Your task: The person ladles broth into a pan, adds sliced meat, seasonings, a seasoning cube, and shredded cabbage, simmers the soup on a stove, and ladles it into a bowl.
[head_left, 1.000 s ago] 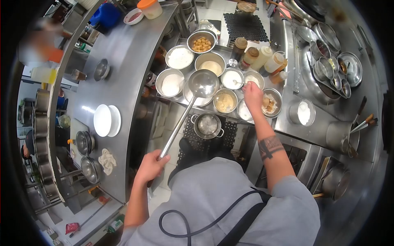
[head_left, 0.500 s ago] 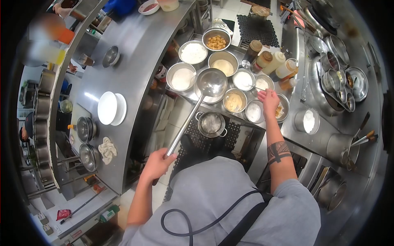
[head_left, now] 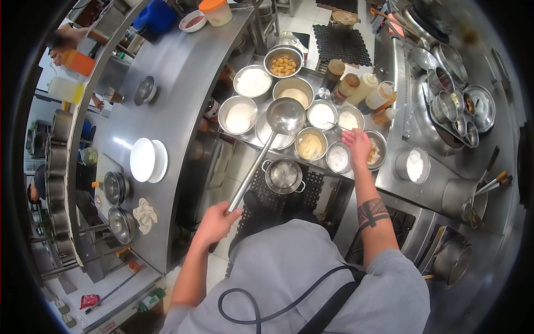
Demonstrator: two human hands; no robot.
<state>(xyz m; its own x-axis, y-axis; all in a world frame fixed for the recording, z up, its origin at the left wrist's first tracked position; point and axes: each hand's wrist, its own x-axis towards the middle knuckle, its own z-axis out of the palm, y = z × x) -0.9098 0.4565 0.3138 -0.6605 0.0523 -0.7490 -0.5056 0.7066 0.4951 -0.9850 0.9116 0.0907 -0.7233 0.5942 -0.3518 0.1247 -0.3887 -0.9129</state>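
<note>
My left hand (head_left: pixel 218 224) is closed around the long metal handle of a large ladle (head_left: pixel 286 117). The ladle's round bowl is held over the cluster of metal pots, covering part of a container of white powder (head_left: pixel 266 131). My right hand (head_left: pixel 357 143) is pinched on the thin handle of a small spoon (head_left: pixel 335 124), whose far end reaches toward a pot of white powder (head_left: pixel 322 114). Close by the right fingers are a pot of off-white seasoning (head_left: pixel 350 118), a pot of white granules (head_left: pixel 338 158) and a pot with yellowish contents (head_left: pixel 376 151).
Squeeze bottles (head_left: pixel 364 89) stand behind the pots, beside a pot of brown cubes (head_left: pixel 283 65). A two-handled pot (head_left: pixel 283 176) sits lower, in front of me. White plates (head_left: pixel 143 160) rest on the left counter; a utensil container (head_left: pixel 464 200) is at right. Another person is at far left.
My right hand has moved slightly left and down, its spoon shifting toward the white powder pot. The view has shifted a little; my left hand still holds the ladle over the pots.
</note>
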